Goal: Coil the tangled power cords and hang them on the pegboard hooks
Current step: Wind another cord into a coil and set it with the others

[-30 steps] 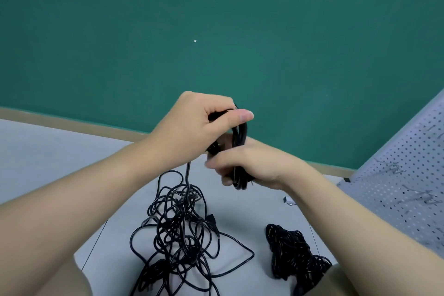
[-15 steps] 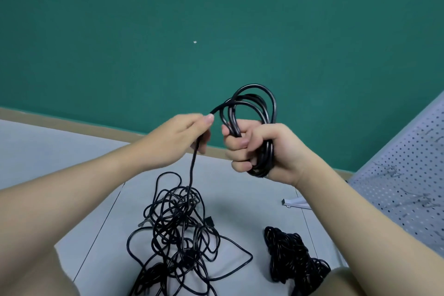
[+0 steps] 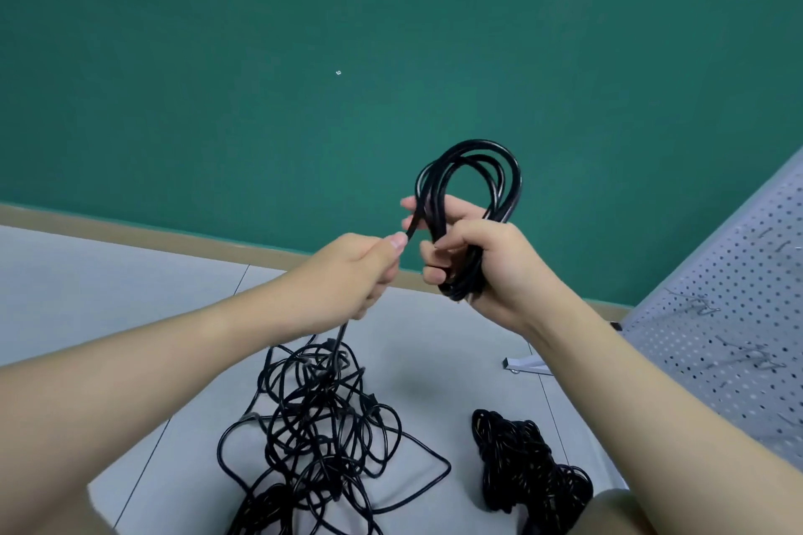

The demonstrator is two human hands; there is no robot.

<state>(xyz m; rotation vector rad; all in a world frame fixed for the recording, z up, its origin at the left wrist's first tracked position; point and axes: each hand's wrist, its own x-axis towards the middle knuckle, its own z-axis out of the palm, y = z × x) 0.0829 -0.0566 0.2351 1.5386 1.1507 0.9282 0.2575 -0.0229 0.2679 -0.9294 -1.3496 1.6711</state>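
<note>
A black cord is pinched by the left hand (image 3: 347,278) above the tangled cords (image 3: 321,426) on the floor (image 3: 108,295). Several loops of the coil (image 3: 471,204) are gripped by the right hand's (image 3: 482,261) curled fingers (image 3: 434,250). A bundle (image 3: 525,465) lies beside the pegboard (image 3: 738,317).

- Your right hand (image 3: 486,261) has lifted the coil (image 3: 471,204) from low and hidden between both hands to upright, its loops now fanned open above your fist.
- Your left hand (image 3: 347,278) has let go of the coil, moved left, and now pinches the trailing cord (image 3: 336,343).
</note>
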